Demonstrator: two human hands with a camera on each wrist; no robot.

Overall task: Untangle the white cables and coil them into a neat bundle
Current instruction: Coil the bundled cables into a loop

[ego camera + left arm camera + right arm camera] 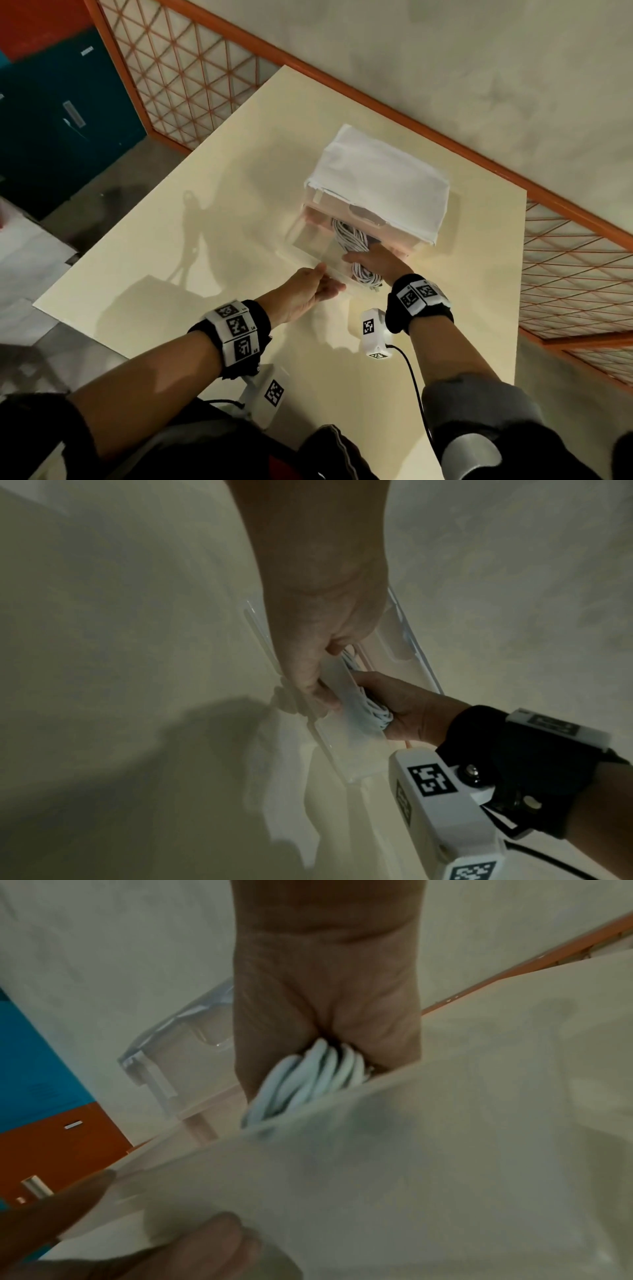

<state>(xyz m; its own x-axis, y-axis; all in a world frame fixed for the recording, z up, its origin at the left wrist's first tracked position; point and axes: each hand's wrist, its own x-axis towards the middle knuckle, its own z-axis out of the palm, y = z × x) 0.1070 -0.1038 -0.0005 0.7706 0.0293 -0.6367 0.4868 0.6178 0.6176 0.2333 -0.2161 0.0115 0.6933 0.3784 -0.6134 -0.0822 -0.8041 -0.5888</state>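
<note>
A coil of white cables (352,240) lies in a clear plastic drawer (295,247) pulled out of a small box. My right hand (373,262) reaches into the drawer and grips the cables (308,1080) in its palm (325,1001). My left hand (308,287) holds the drawer's front wall (342,739), thumb on one side and fingers (315,693) on the other. In the left wrist view the cable loops (373,712) show against my right hand (407,710). The cable ends are hidden.
A white cloth (380,178) covers the top of the drawer box, which stands on a cream table (205,240). An orange-framed lattice partition (565,267) runs along the far and right sides. Blue cabinets (51,120) stand at the left.
</note>
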